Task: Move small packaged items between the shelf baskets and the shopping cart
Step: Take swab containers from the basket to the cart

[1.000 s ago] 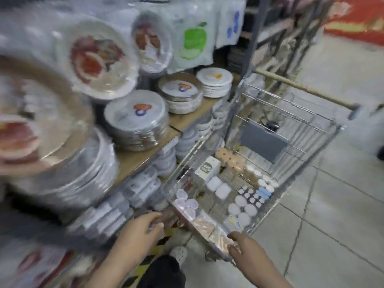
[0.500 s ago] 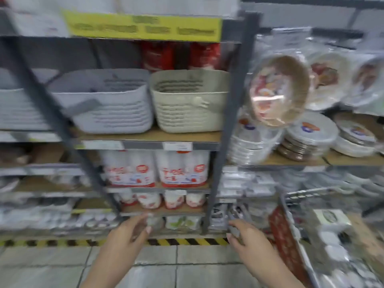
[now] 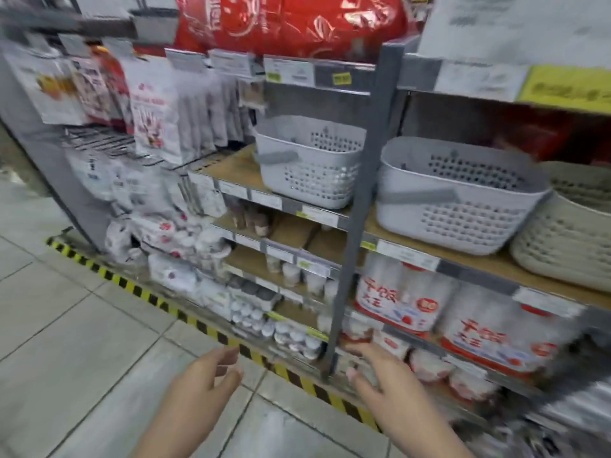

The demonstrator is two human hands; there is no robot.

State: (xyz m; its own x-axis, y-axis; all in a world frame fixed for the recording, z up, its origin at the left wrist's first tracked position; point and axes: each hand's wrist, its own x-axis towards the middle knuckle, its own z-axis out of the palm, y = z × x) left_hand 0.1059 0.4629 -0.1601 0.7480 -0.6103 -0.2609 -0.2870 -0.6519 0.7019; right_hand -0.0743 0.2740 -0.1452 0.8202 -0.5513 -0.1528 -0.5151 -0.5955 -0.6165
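Observation:
Two grey perforated baskets and a beige woven basket stand side by side on a wooden shelf. Low in the view, my left hand hovers over the floor with its fingers loosely curled around nothing. My right hand reaches toward the bottom shelf beside the grey shelf post. Its thumb and fingers are apart, and blur hides whether a small packet sits between them. The shopping cart shows only as a blurred metal streak at the bottom right.
Red-and-white cup packs fill the shelf under the baskets, with small jars lower down. Hanging packets crowd the left rack, and red bags sit on top. A yellow-black stripe edges the tiled floor.
The view has swung left, away from the cart and plate shelf, to the basket shelf. Both hands left the cart's near end and now hang before the bottom shelf.

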